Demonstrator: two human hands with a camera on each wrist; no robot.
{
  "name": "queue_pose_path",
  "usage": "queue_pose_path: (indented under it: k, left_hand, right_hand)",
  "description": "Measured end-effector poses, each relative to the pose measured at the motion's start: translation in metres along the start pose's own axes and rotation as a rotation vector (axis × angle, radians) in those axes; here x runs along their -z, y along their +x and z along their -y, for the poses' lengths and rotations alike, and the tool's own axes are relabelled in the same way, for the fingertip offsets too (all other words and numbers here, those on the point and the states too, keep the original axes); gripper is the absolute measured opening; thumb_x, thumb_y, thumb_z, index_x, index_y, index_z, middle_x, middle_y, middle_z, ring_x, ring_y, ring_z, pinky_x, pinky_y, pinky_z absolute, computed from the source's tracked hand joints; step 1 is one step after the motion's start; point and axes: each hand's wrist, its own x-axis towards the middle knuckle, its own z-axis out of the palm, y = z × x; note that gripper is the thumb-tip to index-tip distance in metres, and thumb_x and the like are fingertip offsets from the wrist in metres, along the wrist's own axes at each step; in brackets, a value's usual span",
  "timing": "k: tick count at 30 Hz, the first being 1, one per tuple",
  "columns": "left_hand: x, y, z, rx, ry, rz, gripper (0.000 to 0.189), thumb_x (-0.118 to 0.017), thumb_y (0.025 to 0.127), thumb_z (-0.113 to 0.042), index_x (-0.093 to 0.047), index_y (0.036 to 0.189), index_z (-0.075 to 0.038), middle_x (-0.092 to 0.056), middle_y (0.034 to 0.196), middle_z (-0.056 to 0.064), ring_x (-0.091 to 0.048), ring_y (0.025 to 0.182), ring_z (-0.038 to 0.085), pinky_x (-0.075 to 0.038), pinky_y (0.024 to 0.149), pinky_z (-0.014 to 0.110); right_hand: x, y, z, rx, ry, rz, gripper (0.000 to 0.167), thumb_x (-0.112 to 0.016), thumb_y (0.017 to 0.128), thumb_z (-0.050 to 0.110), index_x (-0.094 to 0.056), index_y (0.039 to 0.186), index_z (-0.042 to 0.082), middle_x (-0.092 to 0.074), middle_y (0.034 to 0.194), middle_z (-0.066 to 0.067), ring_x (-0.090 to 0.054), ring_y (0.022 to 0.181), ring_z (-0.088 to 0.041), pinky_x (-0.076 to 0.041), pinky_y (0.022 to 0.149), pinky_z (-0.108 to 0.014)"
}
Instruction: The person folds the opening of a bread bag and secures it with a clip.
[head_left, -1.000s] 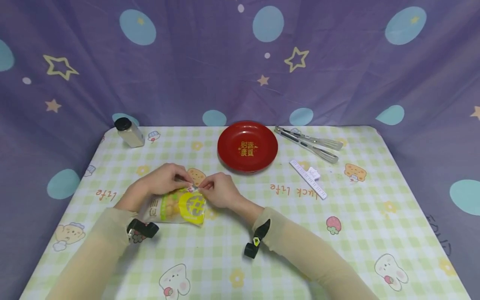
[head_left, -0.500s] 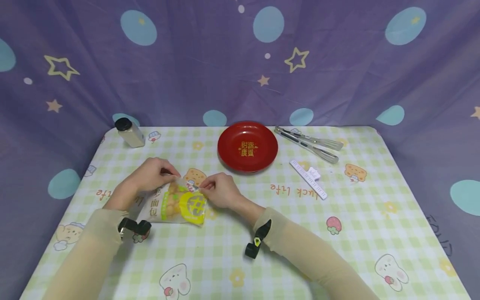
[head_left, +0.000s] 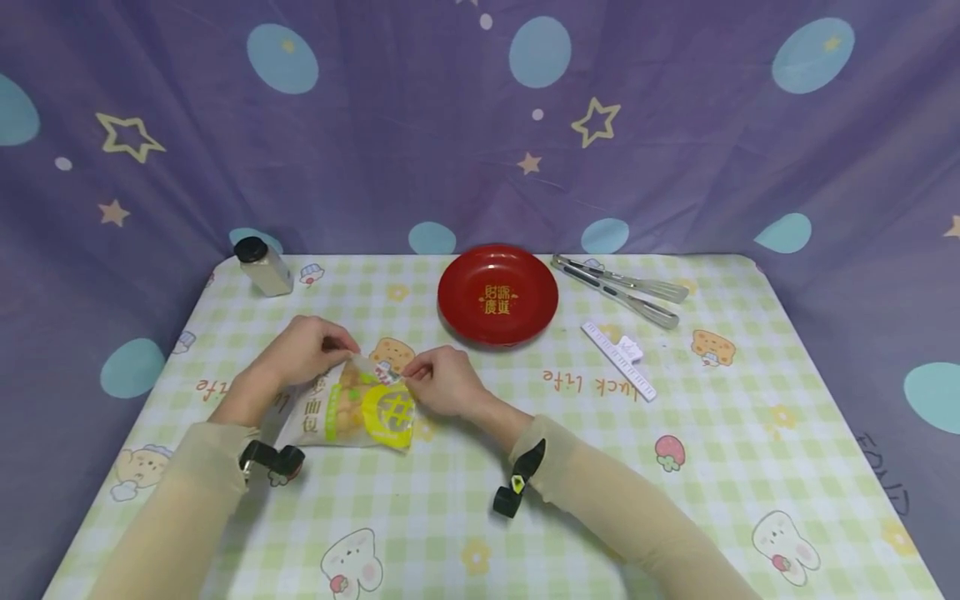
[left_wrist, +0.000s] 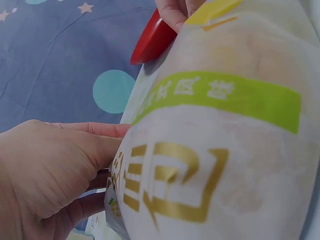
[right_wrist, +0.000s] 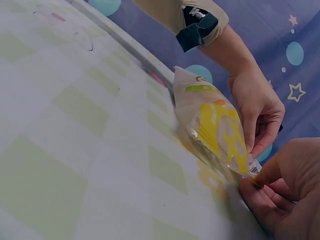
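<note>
A clear plastic bag of bread (head_left: 347,417), printed in yellow and green, lies on the checked tablecloth left of centre. Round pale pieces show through its front. My left hand (head_left: 306,348) pinches the bag's far edge near its middle; in the left wrist view, the fingers of that hand (left_wrist: 60,167) reach behind the bag's gold lettering. At the far right corner of the bag, my right hand (head_left: 444,382) pinches the plastic between thumb and forefinger. The right wrist view shows this corner held close to a small barcode patch (right_wrist: 254,170).
A red plate (head_left: 498,265) with gold characters stands beyond my hands. To its right lie metal tongs (head_left: 626,287) and a white, long-edged bag clip (head_left: 618,360). A black-capped jar (head_left: 266,271) of pale contents stands at the back left.
My left hand has slid left along the bag's far edge, away from the right hand, baring more of the print. My right hand has kept its pinch on the corner.
</note>
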Motion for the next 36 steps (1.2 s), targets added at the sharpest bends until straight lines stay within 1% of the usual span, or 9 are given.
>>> queue_pose_path:
  k: [5,8,12,17,21,23,28,33,36]
  left_hand:
    - [0.000,-0.003,0.000,-0.028,-0.002,-0.027,0.008,-0.078,0.095,-0.008,-0.085,0.098,-0.010,-0.082,0.097,0.008,-0.076,0.092,0.027,-0.061,0.088,0.048]
    - [0.001,-0.003,-0.001,-0.049,0.009,-0.043,0.008,-0.080,0.094,-0.007,-0.085,0.099,-0.010,-0.080,0.096,0.007,-0.074,0.090,0.026,-0.060,0.088,0.049]
    - [0.001,-0.002,-0.001,-0.068,0.022,-0.060,0.008,-0.080,0.093,-0.006,-0.085,0.099,-0.009,-0.077,0.092,0.005,-0.072,0.088,0.023,-0.060,0.087,0.048]
    - [-0.002,-0.004,-0.001,-0.093,0.029,-0.082,0.010,-0.079,0.093,-0.003,-0.085,0.099,-0.009,-0.077,0.092,0.006,-0.071,0.087,0.023,-0.059,0.086,0.046]
    - [-0.006,-0.009,0.001,-0.081,0.046,-0.086,0.014,-0.075,0.095,-0.001,-0.085,0.099,-0.010,-0.078,0.093,0.005,-0.070,0.085,0.019,-0.057,0.080,0.039]
    - [-0.008,-0.011,0.001,-0.077,0.042,-0.079,0.017,-0.072,0.095,0.001,-0.084,0.100,-0.010,-0.078,0.094,0.006,-0.070,0.085,0.018,-0.057,0.080,0.036]
    - [-0.009,-0.012,0.001,-0.092,0.035,-0.083,0.023,-0.067,0.096,0.005,-0.084,0.100,-0.011,-0.078,0.096,0.007,-0.071,0.086,0.020,-0.057,0.079,0.037]
    - [-0.006,-0.013,-0.002,-0.094,0.043,-0.117,0.024,-0.068,0.096,0.005,-0.085,0.097,-0.012,-0.079,0.097,0.007,-0.073,0.088,0.024,-0.058,0.080,0.040]
    - [-0.005,-0.013,-0.004,-0.092,0.050,-0.120,0.023,-0.068,0.096,0.004,-0.085,0.097,-0.013,-0.079,0.096,0.006,-0.072,0.086,0.022,-0.057,0.079,0.039]
  right_hand:
    - [0.008,-0.004,0.000,0.052,-0.046,0.005,0.012,-0.072,0.094,0.011,-0.084,0.097,0.012,-0.078,0.087,0.002,-0.065,0.075,-0.003,-0.054,0.071,-0.016]
    - [0.025,-0.009,0.000,0.100,-0.094,0.015,0.016,-0.070,0.094,0.010,-0.083,0.103,0.010,-0.077,0.087,0.003,-0.064,0.076,-0.005,-0.054,0.072,-0.018]
    - [0.064,-0.021,0.002,0.162,-0.147,-0.002,0.020,-0.068,0.096,0.010,-0.083,0.110,0.008,-0.077,0.090,0.002,-0.067,0.079,-0.009,-0.057,0.076,-0.023]
    - [0.120,-0.038,-0.004,0.199,-0.196,-0.099,0.018,-0.070,0.096,0.011,-0.083,0.108,0.008,-0.081,0.094,-0.002,-0.072,0.082,-0.013,-0.062,0.079,-0.030]
    - [0.161,-0.050,-0.021,0.166,-0.235,-0.175,0.017,-0.070,0.097,0.012,-0.082,0.107,0.005,-0.081,0.094,-0.005,-0.074,0.082,-0.017,-0.063,0.078,-0.037]
    - [0.181,-0.056,-0.031,0.130,-0.267,-0.209,0.018,-0.068,0.098,0.012,-0.082,0.108,0.006,-0.081,0.095,-0.006,-0.076,0.083,-0.020,-0.063,0.080,-0.040]
    - [0.222,-0.075,-0.062,0.037,-0.314,-0.249,0.020,-0.064,0.102,0.014,-0.081,0.111,0.008,-0.081,0.101,-0.012,-0.077,0.091,-0.028,-0.062,0.081,-0.044]
    - [0.244,-0.092,-0.090,-0.024,-0.359,-0.300,0.022,-0.064,0.102,0.014,-0.080,0.113,0.004,-0.081,0.101,-0.016,-0.077,0.091,-0.032,-0.058,0.076,-0.037]
    - [0.248,-0.099,-0.104,-0.060,-0.397,-0.316,0.024,-0.063,0.101,0.015,-0.080,0.113,0.002,-0.081,0.100,-0.017,-0.078,0.090,-0.033,-0.060,0.077,-0.041]
